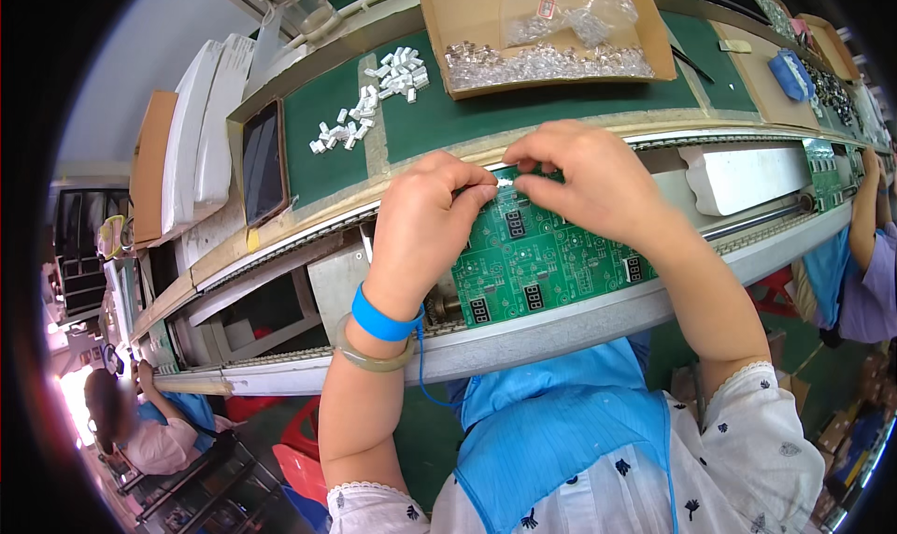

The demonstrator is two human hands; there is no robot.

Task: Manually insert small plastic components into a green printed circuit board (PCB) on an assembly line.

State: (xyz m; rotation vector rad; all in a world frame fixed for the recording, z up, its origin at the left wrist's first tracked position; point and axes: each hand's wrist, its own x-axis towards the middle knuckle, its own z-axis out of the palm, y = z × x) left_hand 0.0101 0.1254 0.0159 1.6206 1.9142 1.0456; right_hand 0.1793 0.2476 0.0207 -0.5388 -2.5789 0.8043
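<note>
A green circuit board (561, 263) with several black digit displays lies on the rail line in front of me. At its far edge a small white connector (505, 183) shows between my fingertips. My left hand (425, 218) pinches at the connector's left side with thumb and forefinger; a blue wrist strap (381, 317) and a bangle circle that wrist. My right hand (593, 174) comes from the other side, its fingers curled close to the connector. What lies between the right fingertips is hidden.
Loose white connectors (402, 72) lie scattered on the green bench top beyond. A cardboard box (561, 78) there holds many small clear parts and a plastic bag. A dark tablet-like panel (265, 160) leans at left. Co-workers sit at both ends of the line; more boards (826, 171) lie far right.
</note>
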